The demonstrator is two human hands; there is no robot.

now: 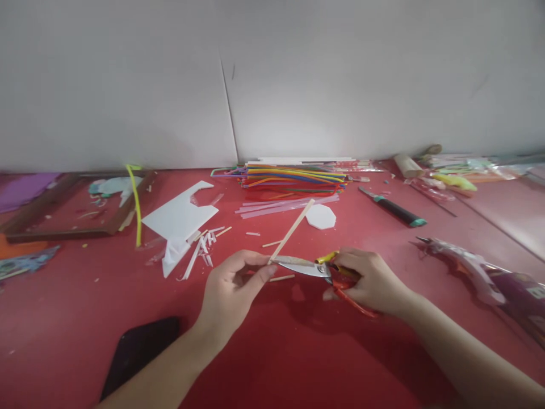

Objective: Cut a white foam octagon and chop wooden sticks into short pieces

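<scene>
My left hand (238,284) pinches the lower end of a thin pale wooden stick (293,228), which slants up to the right. My right hand (361,278) is wrapped round the red and yellow handles of a pair of scissors (302,267). The tips of the blades meet the stick right beside my left fingertips. Under and behind my left hand, short stick pieces (281,278) lie on the red table. A white octagonal piece (321,216) rests just beyond the stick.
Bundled colourful pipe cleaners (296,177) lie near the wall. White cut foam sheet (181,215) and a brown tray (63,233) are left. A cutter knife (398,210) and glue gun (472,267) lie right; a black phone (140,352) sits front left.
</scene>
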